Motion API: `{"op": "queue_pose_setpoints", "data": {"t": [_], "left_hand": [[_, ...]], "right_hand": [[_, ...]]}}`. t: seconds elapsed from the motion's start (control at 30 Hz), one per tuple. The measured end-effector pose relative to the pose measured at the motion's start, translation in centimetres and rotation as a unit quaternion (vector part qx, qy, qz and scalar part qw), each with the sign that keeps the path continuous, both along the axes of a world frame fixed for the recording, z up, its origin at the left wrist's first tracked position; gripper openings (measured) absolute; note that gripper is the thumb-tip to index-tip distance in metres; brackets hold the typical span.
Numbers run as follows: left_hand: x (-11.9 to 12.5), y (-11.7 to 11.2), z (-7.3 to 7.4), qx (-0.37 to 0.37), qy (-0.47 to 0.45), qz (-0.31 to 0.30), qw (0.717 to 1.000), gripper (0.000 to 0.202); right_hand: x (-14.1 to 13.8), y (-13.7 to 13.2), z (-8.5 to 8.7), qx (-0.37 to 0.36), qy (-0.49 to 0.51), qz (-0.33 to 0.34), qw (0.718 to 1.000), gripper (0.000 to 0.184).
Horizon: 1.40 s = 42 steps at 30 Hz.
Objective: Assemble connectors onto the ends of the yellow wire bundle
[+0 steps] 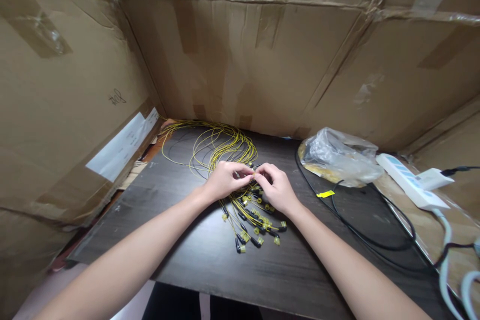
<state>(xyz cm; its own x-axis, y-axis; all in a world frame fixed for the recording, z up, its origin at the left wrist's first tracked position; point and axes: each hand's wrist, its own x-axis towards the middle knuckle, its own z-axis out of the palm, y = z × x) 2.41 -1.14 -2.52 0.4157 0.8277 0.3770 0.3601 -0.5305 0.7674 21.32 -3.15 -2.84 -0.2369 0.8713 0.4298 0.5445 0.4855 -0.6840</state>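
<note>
My left hand (227, 178) and my right hand (276, 186) meet over a bundle of thin yellow wires (234, 147), fingertips pinched together. Between the fingertips shows a small yellow connector (254, 175), mostly covered by the fingers. Just below the hands, several wire ends spread over the table, with black sleeves (256, 242) and translucent yellow connectors (276, 241). The wires loop away behind my left hand towards the table's far left corner. Part of the bundle is hidden under both hands.
Cardboard walls (240, 60) enclose the dark table (187, 255) at the back and sides. To the right lie a clear plastic bag (339, 155) with yellowish contents, a black cable (390, 247) with a yellow tag (325, 194), and a white power strip (407, 180) with a plugged-in adapter (433, 178).
</note>
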Motion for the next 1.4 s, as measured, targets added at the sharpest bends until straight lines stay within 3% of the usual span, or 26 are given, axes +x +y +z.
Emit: {"op": "queue_pose_setpoints", "data": {"t": [0.1,0.33,0.57,0.83,1.03,1.27,1.4], "left_hand": [[-0.02,0.03,-0.06,-0.004,-0.006,-0.008,1.0,0.017],[-0.07,0.08,-0.11,0.024,-0.002,-0.018,1.0,0.016],[-0.02,0.05,-0.08,0.004,0.004,-0.007,1.0,0.016],[-0.03,-0.05,-0.14,0.024,0.007,-0.008,1.0,0.016],[-0.04,0.0,-0.1,0.01,0.015,0.002,1.0,0.016],[0.0,-0.04,-0.07,0.022,0.013,-0.008,1.0,0.016],[-0.04,-0.06,-0.03,0.018,0.032,0.005,0.999,0.015]], "right_hand": [[-0.03,0.03,-0.05,0.004,0.002,0.002,1.0,0.015],[-0.03,0.03,0.01,0.002,-0.023,-0.001,1.0,0.038],[-0.01,-0.07,0.02,0.002,0.006,-0.002,1.0,0.011],[-0.14,-0.04,0.15,0.004,-0.032,-0.006,0.999,0.038],[-0.07,-0.07,0.17,0.002,-0.006,-0.003,1.0,0.016],[-0.13,-0.1,0.28,0.001,-0.038,-0.005,0.999,0.038],[-0.06,-0.15,0.25,-0.015,-0.004,-0.007,1.0,0.022]]}}
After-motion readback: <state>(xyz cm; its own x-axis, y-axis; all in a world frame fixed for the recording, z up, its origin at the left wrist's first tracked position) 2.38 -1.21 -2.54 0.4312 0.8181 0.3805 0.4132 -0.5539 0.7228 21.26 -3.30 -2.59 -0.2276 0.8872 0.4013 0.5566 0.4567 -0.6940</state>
